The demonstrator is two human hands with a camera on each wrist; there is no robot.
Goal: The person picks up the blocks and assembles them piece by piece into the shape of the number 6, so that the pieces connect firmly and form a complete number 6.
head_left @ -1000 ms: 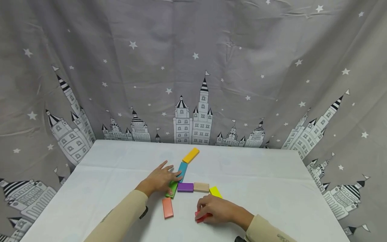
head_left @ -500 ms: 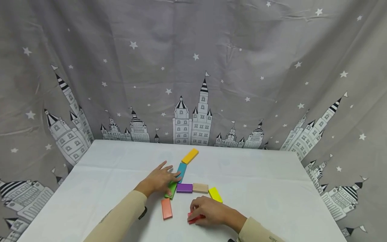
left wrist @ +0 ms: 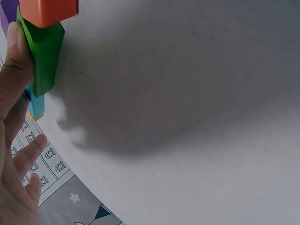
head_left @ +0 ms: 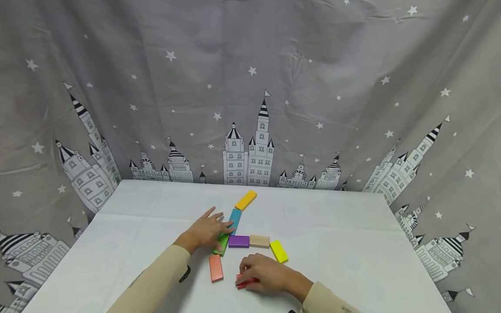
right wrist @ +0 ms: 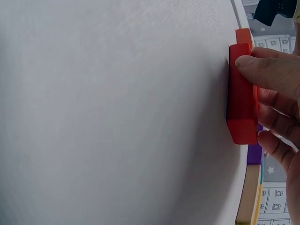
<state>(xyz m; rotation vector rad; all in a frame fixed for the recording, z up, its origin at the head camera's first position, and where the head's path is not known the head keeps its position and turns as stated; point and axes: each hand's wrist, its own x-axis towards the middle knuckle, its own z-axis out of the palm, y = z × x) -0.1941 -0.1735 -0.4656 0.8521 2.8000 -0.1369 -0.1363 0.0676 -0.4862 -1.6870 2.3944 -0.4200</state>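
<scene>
In the head view my left hand (head_left: pixel 207 231) rests with spread fingers over a green block (head_left: pixel 221 244) and a blue block (head_left: pixel 235 218). Its thumb lies along the green block's side in the left wrist view. My right hand (head_left: pixel 268 274) grips a red block (right wrist: pixel 242 98) between thumb and fingers, low over the table. To the left of the red block lies an orange-red block (head_left: pixel 216 268), just below the green one. A purple block (head_left: pixel 238 241) extends right from the green and blue blocks, followed by a plain wooden block (head_left: pixel 259 241).
A yellow block (head_left: pixel 279 251) lies slanted at the right end of the row, above the right hand. An amber block (head_left: pixel 246 200) sits at the far end of the blue one. Behind the white table (head_left: pixel 332 226) hangs a grey curtain (head_left: pixel 332 65) printed with castles.
My right hand has slid the red block leftward, closer to the orange-red block, uncovering more of the yellow block. The left hand keeps its place on the green and blue blocks.
</scene>
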